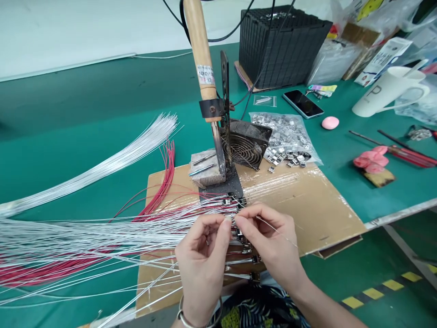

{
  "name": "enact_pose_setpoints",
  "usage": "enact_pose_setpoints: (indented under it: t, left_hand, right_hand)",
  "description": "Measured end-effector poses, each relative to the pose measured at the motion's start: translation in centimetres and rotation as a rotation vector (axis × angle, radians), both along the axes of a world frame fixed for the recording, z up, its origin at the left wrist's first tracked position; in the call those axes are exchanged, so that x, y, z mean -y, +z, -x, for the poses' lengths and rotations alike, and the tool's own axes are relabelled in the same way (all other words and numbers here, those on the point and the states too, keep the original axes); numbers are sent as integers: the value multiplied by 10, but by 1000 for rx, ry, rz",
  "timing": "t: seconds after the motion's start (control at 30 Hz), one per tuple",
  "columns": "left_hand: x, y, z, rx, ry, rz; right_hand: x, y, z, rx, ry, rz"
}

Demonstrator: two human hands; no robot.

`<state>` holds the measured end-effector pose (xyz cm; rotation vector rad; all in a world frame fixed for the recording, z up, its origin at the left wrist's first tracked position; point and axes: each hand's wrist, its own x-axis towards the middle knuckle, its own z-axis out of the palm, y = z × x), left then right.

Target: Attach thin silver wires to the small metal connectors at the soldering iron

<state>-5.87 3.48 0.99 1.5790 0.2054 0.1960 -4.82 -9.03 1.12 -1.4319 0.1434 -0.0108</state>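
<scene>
While among wires, hands above cardboard

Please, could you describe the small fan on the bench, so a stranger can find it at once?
On the far edge of the cardboard sheet, find the wooden-handled soldering iron. The fan sits tilted just right of it, beside a clear bag of metal parts; its dark, sooty round wire grille sets it apart.

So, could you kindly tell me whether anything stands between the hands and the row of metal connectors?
Nothing visible: the left hand and right hand sit directly over the metal connectors, white wires fanning beside them.
</scene>
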Motion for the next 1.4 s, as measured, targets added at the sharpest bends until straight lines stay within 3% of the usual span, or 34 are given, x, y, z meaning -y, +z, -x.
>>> enact_pose_setpoints:
  t: [0.3, 0.47, 0.6, 0.87, 1.03, 1.2, 1.4]
  left_hand:
    - [-5, 0, -1, -59, -55, 108]
    - [-6, 3, -4, -78, -74, 56]
    - [-5, 7, -3, -94, -93, 34]
    - [-5, 12, 0, -131, -147, 29]
    - [-2, 15, -1, -95, -132, 0]
    - [1, 8, 2, -58, -73, -43]
    - [2, 1, 8, -39, -17, -121]
  right_hand:
    - [4, -4, 4, 136, -17, 143]
    - [11, -6, 7, 330, -64, 270]
    - [15, -4, 6, 420, -18, 322]
    - [16, -2, 4, 312, 40, 243]
    - [20, -1, 4, 197, 117, 81]
    - [22, -2, 5, -10, 131, -19]
    - [18, -6, 4, -85, 128, -119]
